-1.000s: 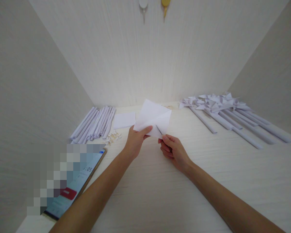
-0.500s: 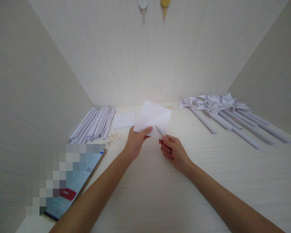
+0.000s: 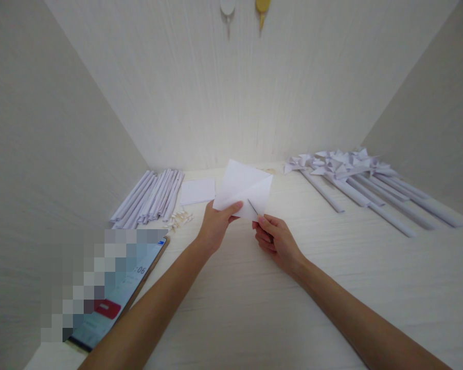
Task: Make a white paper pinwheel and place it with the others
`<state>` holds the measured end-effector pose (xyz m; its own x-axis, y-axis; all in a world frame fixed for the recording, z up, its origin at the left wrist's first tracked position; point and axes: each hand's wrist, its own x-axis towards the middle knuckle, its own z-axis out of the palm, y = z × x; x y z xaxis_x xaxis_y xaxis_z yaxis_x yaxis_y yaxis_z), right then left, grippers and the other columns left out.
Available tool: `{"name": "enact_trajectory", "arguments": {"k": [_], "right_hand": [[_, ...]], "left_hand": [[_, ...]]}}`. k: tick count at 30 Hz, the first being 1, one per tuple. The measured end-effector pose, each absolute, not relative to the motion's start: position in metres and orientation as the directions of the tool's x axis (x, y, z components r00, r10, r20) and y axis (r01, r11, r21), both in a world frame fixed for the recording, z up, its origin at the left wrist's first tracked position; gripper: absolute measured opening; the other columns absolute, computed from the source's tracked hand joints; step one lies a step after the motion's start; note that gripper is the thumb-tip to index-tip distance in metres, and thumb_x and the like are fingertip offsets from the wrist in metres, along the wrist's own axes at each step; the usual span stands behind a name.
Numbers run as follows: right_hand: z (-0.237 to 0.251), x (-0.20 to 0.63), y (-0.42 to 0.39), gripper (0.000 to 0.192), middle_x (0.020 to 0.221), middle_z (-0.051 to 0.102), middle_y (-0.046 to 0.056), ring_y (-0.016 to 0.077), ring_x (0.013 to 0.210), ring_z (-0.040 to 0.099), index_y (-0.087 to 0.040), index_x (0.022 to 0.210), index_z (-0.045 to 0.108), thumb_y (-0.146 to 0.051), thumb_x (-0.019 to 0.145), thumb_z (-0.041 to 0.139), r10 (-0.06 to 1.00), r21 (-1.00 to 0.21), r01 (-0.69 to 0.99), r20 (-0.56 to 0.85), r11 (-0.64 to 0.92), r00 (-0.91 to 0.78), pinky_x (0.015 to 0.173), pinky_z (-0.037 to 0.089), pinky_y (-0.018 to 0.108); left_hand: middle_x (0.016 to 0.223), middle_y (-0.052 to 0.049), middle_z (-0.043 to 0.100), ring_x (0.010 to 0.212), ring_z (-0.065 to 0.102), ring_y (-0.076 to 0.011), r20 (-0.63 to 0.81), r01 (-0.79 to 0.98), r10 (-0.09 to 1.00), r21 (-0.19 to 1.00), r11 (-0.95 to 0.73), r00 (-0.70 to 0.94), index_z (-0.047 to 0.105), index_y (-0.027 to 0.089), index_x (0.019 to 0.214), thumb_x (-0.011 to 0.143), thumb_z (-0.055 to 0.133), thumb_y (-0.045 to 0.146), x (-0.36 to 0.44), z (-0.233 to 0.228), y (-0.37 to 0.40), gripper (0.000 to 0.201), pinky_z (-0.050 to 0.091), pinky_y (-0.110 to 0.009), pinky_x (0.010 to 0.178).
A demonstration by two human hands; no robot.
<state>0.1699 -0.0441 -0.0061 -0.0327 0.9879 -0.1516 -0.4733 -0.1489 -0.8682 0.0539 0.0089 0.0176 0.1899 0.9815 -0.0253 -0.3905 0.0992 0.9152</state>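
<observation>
Both hands' fingers pinch the white paper (right grips scissors).

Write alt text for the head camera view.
Two bare hands hold a creased white paper square above a pale table: left hand pinching its lower edge, right hand holding scissors against it. Rolled paper sticks lie left, paper pinwheels right.

My pale table bears rolled paper tubes, paper squares, small pins, pinwheels and a phone.
</observation>
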Motion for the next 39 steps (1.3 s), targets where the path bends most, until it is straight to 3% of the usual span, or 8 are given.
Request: {"name": "enact_trajectory", "arguments": {"k": [17,39], "right_hand": [[-0.0044,0.1697,-0.0438,0.03,0.036,0.029,-0.012,-0.0005,0.028,0.019,-0.014,0.059,0.049,-0.042,0.059,0.063,0.987,-0.868,-0.475,-0.158,-0.147,-0.017,0.03,0.006,0.016],[-0.0059,0.1691,-0.0444,0.028,0.036,0.029,-0.011,0.0,0.028,0.018,-0.015,0.059,0.049,-0.039,0.062,0.061,0.989,-0.863,-0.485,-0.15,-0.138,-0.015,0.03,0.006,0.017]], "left_hand": [[0.083,-0.007,0.067,0.079,0.06,-0.0184,-0.048,-0.357,0.98,0.927,0.115,0.192,0.063,0.012,0.086,0.052,0.071,0.018,0.0544,0.016,0.0091,0.035,0.049,-0.034,0.072],[0.085,-0.007,0.067,0.082,0.06,-0.0179,-0.053,-0.343,0.978,0.931,0.121,0.2,0.062,0.014,0.093,0.053,0.07,0.018,0.0552,0.0164,0.0071,0.042,0.046,-0.033,0.076]]}}
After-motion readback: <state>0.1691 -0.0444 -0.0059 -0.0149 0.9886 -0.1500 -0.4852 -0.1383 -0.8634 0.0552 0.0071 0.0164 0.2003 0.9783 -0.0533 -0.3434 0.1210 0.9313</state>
